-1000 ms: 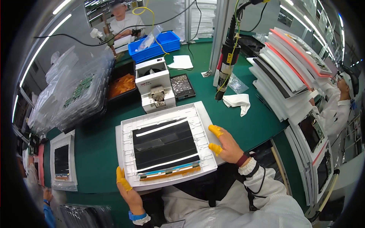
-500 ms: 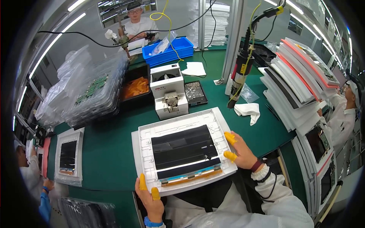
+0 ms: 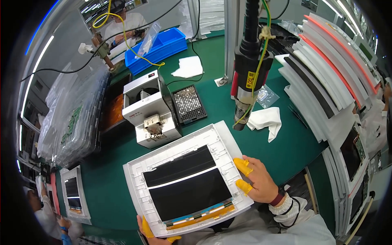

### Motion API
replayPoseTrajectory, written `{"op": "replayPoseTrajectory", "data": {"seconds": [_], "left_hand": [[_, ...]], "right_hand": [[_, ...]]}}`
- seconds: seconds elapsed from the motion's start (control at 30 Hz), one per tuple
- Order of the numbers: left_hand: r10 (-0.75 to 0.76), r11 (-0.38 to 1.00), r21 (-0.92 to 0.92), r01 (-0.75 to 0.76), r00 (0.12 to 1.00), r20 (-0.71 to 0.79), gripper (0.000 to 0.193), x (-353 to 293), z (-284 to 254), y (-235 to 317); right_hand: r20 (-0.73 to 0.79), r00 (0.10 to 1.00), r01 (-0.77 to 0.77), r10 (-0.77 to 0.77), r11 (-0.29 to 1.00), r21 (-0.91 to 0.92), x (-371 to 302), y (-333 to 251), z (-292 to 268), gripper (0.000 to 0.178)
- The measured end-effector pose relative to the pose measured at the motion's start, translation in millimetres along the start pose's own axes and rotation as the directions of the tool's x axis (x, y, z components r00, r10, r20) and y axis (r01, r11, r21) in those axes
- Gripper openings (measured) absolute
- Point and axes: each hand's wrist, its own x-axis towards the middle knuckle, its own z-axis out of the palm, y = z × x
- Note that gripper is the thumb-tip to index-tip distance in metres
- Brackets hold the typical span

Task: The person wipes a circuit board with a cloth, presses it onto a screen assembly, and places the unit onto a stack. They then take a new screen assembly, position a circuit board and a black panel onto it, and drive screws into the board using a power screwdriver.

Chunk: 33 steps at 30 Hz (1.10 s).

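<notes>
I hold a white rectangular panel frame [image 3: 141,171] with a black sheet in its middle and an orange and blue strip along its near edge. It lies tilted over the green table [image 3: 106,179]. My right hand [image 3: 257,181], with yellow finger cots, grips the frame's right edge. My left hand [image 3: 153,232], also in yellow cots, grips the near edge from below; most of that hand is hidden under the frame.
A hanging electric screwdriver [image 3: 247,69] dangles just beyond the frame. A white screw feeder [image 3: 149,112], a black screw tray [image 3: 188,104], a white cloth [image 3: 265,120] and a blue bin [image 3: 157,47] sit behind. Stacked trays [image 3: 326,77] stand right, bagged boards [image 3: 71,118] left. Another panel [image 3: 73,196] lies left.
The panel frame has shifted right and nearer to me, both hands still holding it. My view has moved closer to the table and the screwdriver.
</notes>
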Motion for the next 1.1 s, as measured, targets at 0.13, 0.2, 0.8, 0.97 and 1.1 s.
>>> {"op": "replayPoseTrajectory", "data": {"seconds": [0.13, 0.2, 0.8, 0.97, 1.1], "left_hand": [[0.029, 0.996, 0.088, -0.026, 0.999, -0.027, 0.087, 10, -6, 16], [0.066, 0.991, 0.129, -0.044, 0.983, -0.172, 0.077, 16, -12, 33], [-0.048, 0.976, -0.211, 0.047, 0.999, 0.001, 0.116, 8, -6, 5], [0.008, 0.988, -0.151, -0.012, 1.0, -0.025, 0.114, 4, -2, 4], [-0.009, 0.992, -0.127, 0.006, 1.0, -0.024, 0.113, -1, -2, 1]], "right_hand": [[-0.036, 0.999, 0.036, -0.036, 0.999, -0.014, -2, 4, 3, 0.053], [-0.031, 0.998, 0.055, -0.055, 0.998, -0.006, -5, 5, 2, 0.059], [0.351, 0.928, 0.174, -0.125, 0.978, -0.111, -19, 1, -9, 0.099], [0.321, 0.942, 0.127, -0.094, 0.988, -0.082, -23, 0, -9, 0.098], [0.305, 0.948, 0.115, -0.095, 0.992, -0.049, -23, -1, -8, 0.097]]}}
